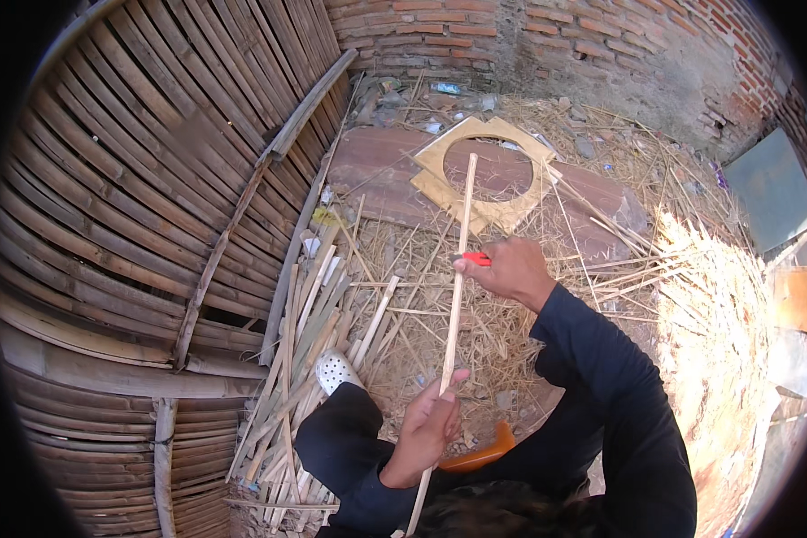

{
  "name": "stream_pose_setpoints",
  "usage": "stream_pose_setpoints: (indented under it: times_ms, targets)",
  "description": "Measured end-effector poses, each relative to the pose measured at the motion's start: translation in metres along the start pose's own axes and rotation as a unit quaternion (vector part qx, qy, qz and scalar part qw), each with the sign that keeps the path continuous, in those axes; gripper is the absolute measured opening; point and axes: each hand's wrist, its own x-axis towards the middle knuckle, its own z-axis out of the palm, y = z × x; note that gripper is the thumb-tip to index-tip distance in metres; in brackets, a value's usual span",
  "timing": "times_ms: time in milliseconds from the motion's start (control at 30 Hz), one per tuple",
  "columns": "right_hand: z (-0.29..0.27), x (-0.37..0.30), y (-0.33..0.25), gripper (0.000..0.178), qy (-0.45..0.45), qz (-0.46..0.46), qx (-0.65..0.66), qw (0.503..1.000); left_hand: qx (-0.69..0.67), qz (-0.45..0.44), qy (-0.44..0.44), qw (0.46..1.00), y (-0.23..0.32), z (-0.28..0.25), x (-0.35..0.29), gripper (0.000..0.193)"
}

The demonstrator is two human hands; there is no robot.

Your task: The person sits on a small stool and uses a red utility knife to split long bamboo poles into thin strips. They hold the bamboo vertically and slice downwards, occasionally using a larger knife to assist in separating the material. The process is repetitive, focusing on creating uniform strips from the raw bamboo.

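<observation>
A long, pale bamboo strip (463,211) runs upward from my lap toward the far wall. My left hand (424,437) is closed around its lower part, with the thumb along it. My right hand (517,272) is closed on a small red-handled knife (477,259), which meets the strip about midway up. The knife's blade is too small to make out clearly. Beyond the strip's far end lies a yellowish board (504,215) with a large round hole.
Split bamboo strips (288,368) lie heaped at my left, by a white clog (334,369) on my foot. Shavings (497,341) cover the ground. A slatted bamboo wall (152,197) stands left, a brick wall (421,31) ahead. Under me shows something orange (484,453).
</observation>
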Motion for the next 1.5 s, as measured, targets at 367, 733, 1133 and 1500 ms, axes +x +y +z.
stream_pose_setpoints:
  times_ms: [367,733,1133,1500]
  targets:
    - [0.007,-0.012,-0.014,0.072,-0.014,-0.043,0.072,0.996,-0.04,-0.012,0.027,0.999,-0.001,-0.006,0.001,0.041]
    - [0.027,0.003,0.001,0.077,-0.042,-0.028,0.046,0.998,0.063,0.004,0.013,0.998,-0.001,-0.01,-0.011,0.048]
    - [0.025,0.008,0.01,0.071,0.012,-0.112,0.014,0.994,0.162,0.049,0.006,0.985,-0.006,-0.006,-0.018,0.051]
    - [-0.016,0.042,0.13,0.075,0.174,0.112,0.01,0.978,0.2,0.002,-0.059,0.978,-0.023,0.016,-0.056,0.043]
